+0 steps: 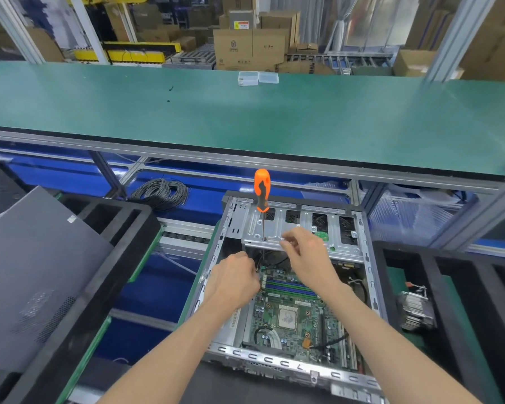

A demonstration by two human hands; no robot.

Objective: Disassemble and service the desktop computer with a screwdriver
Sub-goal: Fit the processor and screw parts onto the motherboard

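The screwdriver [262, 193] stands unheld through the drive cage [301, 228] of the case [274, 361]. Left hand [233, 279] reaches below the cage, fingers hidden (grip indeterminable); right hand [306, 252] pinches something small at the cage edge. Keep the driver vertical; free cables gently.

light: bright, even, from overhead
shadows: soft and faint, darkest inside the computer case [289, 287]
glare: pale sheen on the green surface [245, 121]
distortion: wide-angle bending at edges
focus: far boxes [248, 45] soft; fingers [287, 239] slightly blurred
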